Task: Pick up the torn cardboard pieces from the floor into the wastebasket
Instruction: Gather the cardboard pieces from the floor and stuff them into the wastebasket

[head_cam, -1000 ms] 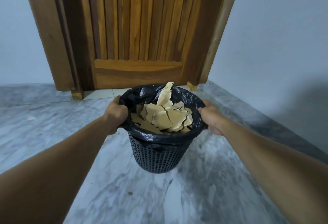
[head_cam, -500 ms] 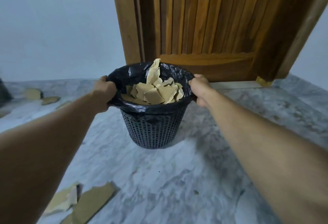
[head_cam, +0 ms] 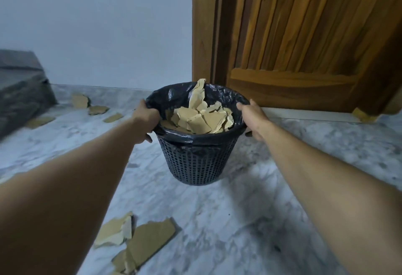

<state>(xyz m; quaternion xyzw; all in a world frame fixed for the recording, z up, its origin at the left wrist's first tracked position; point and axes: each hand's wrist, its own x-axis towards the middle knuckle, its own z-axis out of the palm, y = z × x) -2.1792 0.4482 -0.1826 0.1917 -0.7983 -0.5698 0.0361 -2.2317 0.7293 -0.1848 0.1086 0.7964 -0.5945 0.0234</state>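
A black mesh wastebasket lined with a black bag is held above the marble floor. My left hand grips its left rim and my right hand grips its right rim. Several torn tan cardboard pieces fill the basket, one sticking up at the back. More torn cardboard lies on the floor near my left forearm. Other pieces are scattered at the far left by the wall.
A wooden door stands behind the basket on the right. A pale wall runs along the left. A dark stone block sits at the left edge. The floor is grey marble.
My view has swung left with the basket still in both hands. The door now sits to the right, and floor pieces and the dark block have come into sight.
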